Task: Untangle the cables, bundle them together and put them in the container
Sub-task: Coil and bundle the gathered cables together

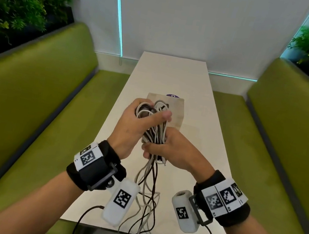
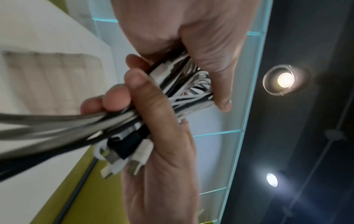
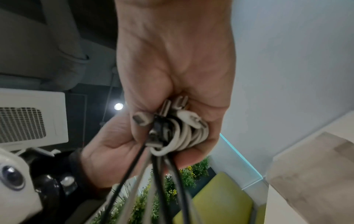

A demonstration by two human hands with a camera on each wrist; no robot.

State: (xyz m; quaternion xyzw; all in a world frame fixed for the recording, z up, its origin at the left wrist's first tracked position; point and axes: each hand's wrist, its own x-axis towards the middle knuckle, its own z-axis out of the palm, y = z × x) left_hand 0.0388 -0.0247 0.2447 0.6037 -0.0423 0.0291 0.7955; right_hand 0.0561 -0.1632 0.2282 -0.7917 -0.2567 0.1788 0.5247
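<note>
Above the table's (image 1: 202, 166) near half, both hands grip the cables (image 1: 154, 135): left hand (image 1: 137, 126) curled round the loops, right hand (image 1: 174, 149) pinching the plugs. Bundling underway; loose tails need winding before the container (image 1: 175, 110).

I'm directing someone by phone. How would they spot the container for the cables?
Find the long white table between the green benches. The container stands mid-table just beyond both hands: a pale beige box, the only boxy thing there.
</note>
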